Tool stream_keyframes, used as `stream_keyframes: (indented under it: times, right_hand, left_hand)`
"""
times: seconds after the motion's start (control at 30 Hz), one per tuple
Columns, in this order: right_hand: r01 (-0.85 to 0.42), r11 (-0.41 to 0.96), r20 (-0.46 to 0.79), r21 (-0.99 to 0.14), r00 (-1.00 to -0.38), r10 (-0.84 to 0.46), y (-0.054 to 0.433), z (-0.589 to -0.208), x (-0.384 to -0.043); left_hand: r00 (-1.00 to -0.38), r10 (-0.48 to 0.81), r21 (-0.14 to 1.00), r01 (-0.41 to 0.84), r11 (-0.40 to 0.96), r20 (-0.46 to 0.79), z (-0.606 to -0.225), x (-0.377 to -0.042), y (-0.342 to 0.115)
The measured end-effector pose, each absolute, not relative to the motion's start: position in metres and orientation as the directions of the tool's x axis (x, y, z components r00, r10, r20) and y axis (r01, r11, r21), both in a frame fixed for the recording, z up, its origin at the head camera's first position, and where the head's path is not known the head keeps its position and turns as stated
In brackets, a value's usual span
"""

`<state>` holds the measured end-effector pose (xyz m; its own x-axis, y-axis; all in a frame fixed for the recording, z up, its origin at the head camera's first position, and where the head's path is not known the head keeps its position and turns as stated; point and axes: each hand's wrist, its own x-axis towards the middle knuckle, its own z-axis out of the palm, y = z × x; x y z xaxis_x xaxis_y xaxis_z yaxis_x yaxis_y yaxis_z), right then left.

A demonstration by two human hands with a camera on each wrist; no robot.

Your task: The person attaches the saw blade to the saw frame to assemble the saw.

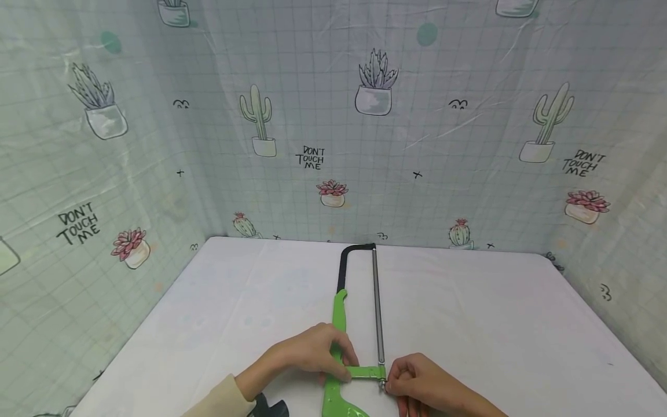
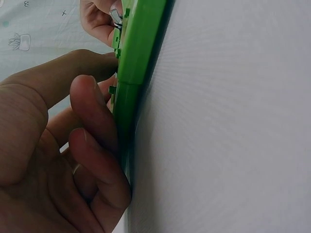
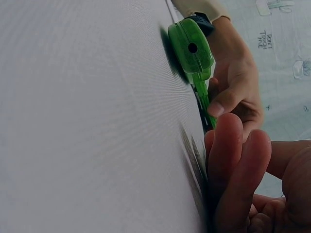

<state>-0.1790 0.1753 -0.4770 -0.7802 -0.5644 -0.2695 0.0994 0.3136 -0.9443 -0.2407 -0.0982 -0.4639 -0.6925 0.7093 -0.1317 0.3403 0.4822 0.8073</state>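
Observation:
A hacksaw with a green handle (image 1: pixel 339 313) and a black front bow lies on the white table, its blade (image 1: pixel 378 307) along the right side. My left hand (image 1: pixel 318 348) grips the green frame where the short crosspiece (image 1: pixel 367 372) branches off, thumb on the crosspiece. At the blade's near end, a small metal wing nut (image 1: pixel 383 384) sits beyond the crosspiece. My right hand (image 1: pixel 419 379) pinches the wing nut between thumb and forefinger. In the right wrist view, the handle's butt end (image 3: pixel 191 51) shows a round hole, and my right fingers (image 3: pixel 228 141) hide the nut.
The white tabletop (image 1: pixel 250 289) extends around the saw on both sides. Behind and beside it hangs a cactus-print cloth (image 1: pixel 307 116). A dark object (image 1: pixel 271 407) shows beside the left sleeve (image 1: pixel 224 399) at the bottom edge.

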Motion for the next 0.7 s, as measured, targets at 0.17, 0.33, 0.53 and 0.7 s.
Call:
stream_keyframes:
  times: [0.17, 0.33, 0.53, 0.7]
  right_hand:
    - [0.096, 0.31, -0.266, -0.946, -0.778, -0.569, 0.1767, -0.4785, -0.1793]
    - [0.083, 0.311, -0.257, -0.947, -0.777, -0.574, 0.1773, -0.4797, -0.1793]
    - [0.103, 0.324, -0.277, -0.94, -0.784, -0.556, 0.1753, -0.4788, -0.1789]
    - [0.112, 0.347, -0.293, -0.931, -0.797, -0.529, 0.1744, -0.4767, -0.1789]
  left_hand:
    - [-0.69, 0.71, 0.81, 0.334, 0.481, -0.137, -0.4648, -0.2413, -0.0975]
    - [-0.692, 0.709, 0.81, 0.332, 0.482, -0.138, -0.4648, -0.2415, -0.0969]
    - [-0.692, 0.708, 0.806, 0.336, 0.488, -0.14, -0.4644, -0.2418, -0.0969]
    - [-0.689, 0.711, 0.811, 0.333, 0.481, -0.139, -0.4633, -0.2414, -0.0973]
